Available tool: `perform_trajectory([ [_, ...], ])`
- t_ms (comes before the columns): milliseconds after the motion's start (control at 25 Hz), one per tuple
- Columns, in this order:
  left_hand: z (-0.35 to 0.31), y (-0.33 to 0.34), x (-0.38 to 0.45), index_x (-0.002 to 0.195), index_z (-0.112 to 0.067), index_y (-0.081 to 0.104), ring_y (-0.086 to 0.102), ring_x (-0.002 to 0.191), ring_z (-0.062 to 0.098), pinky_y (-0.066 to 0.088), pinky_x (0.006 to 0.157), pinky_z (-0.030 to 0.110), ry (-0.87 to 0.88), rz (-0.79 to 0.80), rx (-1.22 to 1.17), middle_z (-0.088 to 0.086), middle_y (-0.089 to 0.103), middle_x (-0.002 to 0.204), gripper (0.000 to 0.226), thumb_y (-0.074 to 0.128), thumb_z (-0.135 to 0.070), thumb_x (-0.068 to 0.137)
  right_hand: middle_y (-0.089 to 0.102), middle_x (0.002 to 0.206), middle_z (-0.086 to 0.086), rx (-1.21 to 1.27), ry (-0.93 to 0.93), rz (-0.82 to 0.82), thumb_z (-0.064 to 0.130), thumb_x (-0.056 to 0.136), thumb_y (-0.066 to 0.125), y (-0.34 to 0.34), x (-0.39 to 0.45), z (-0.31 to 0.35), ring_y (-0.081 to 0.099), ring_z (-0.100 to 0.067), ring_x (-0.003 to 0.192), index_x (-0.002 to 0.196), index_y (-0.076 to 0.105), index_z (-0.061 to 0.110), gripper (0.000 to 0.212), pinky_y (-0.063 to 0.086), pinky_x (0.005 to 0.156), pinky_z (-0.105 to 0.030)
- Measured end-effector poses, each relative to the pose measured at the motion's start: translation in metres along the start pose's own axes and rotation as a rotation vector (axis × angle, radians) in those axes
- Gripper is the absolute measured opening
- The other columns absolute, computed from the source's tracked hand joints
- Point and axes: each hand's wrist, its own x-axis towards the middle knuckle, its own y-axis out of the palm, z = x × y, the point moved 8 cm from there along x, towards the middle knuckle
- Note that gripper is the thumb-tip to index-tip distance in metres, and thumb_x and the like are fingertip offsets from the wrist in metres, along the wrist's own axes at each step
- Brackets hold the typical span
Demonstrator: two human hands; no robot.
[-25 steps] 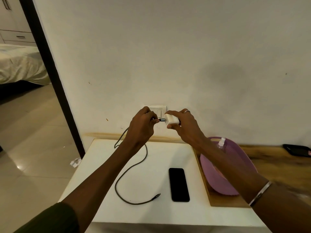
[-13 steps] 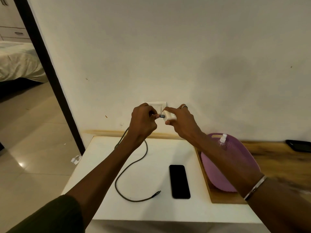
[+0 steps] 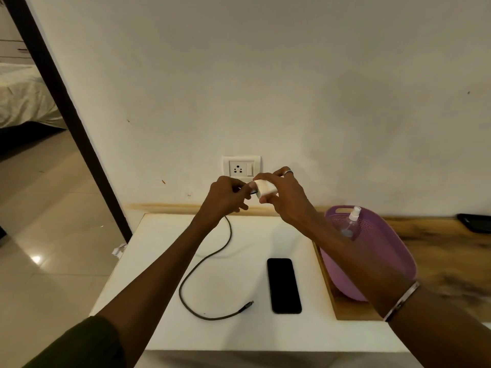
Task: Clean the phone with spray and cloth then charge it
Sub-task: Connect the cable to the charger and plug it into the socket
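A black phone point(image 3: 284, 285) lies face up on the white table point(image 3: 159, 261). My right hand point(image 3: 281, 197) grips a white charger adapter point(image 3: 265, 188) above the table's back edge. My left hand point(image 3: 225, 197) pinches one end of a dark charging cable point(image 3: 206, 261) right at the adapter. The cable loops over the table and its free plug point(image 3: 247, 306) rests left of the phone. A white wall socket point(image 3: 241, 167) with a switch shows just above both hands. A spray bottle point(image 3: 350, 221) stands in a purple basket point(image 3: 385, 248) at the right.
The basket sits on a wooden counter point(image 3: 438, 261) beside the table. A dark flat object point(image 3: 475, 221) lies at the counter's far right. A dark door frame point(image 3: 66, 102) and an open doorway to a room with a bed lie to the left.
Both hands have dropped a little from the wall, so the socket now shows in full. The cable end stays at the adapter. Phone and cable loop have not moved.
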Motion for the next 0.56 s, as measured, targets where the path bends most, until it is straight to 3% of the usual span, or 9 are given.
perform_trajectory([
  [160, 0.01, 0.019, 0.008, 0.103, -0.003, 0.074, 0.076, 0.075, 0.016, 0.059, 0.061, 0.02, -0.147, 0.147, -0.263, 0.011, 0.078, 0.088, 0.034, 0.07, -0.033, 0.09, 0.042, 0.11, 0.001, 0.098, -0.071, 0.027, 0.002, 0.081, 0.069, 0.004, -0.004, -0.003, 0.049, -0.009, 0.081, 0.117, 0.065, 0.021, 0.041, 0.043, 0.062, -0.004],
  [240, 0.017, 0.022, 0.012, 0.101, 0.001, 0.075, 0.076, 0.077, 0.017, 0.061, 0.068, 0.022, -0.209, 0.149, -0.378, 0.016, 0.077, 0.089, 0.032, 0.074, -0.028, 0.087, 0.047, 0.111, 0.002, 0.107, -0.059, 0.016, -0.001, 0.077, 0.074, 0.005, -0.003, -0.012, 0.051, -0.005, 0.088, 0.118, 0.065, 0.025, 0.049, 0.047, 0.071, -0.004],
  [360, 0.031, 0.031, 0.016, 0.102, 0.007, 0.073, 0.076, 0.083, 0.021, 0.061, 0.082, 0.027, -0.283, 0.163, -0.483, 0.019, 0.077, 0.092, 0.034, 0.074, -0.024, 0.087, 0.049, 0.128, 0.0, 0.02, -0.034, -0.005, 0.007, 0.078, 0.076, 0.009, -0.001, -0.029, 0.05, -0.005, 0.105, 0.129, 0.056, 0.03, 0.06, 0.047, 0.087, -0.017],
  [560, 0.064, 0.026, 0.034, 0.103, 0.019, 0.063, 0.075, 0.067, 0.024, 0.062, 0.064, 0.023, -0.415, 0.003, -0.683, 0.028, 0.073, 0.091, 0.034, 0.071, -0.012, 0.089, 0.042, 0.138, -0.003, -0.011, 0.159, 0.089, 0.01, 0.09, 0.062, 0.021, -0.013, -0.083, 0.059, -0.011, 0.097, 0.143, 0.034, 0.032, 0.064, 0.049, 0.078, -0.025],
])
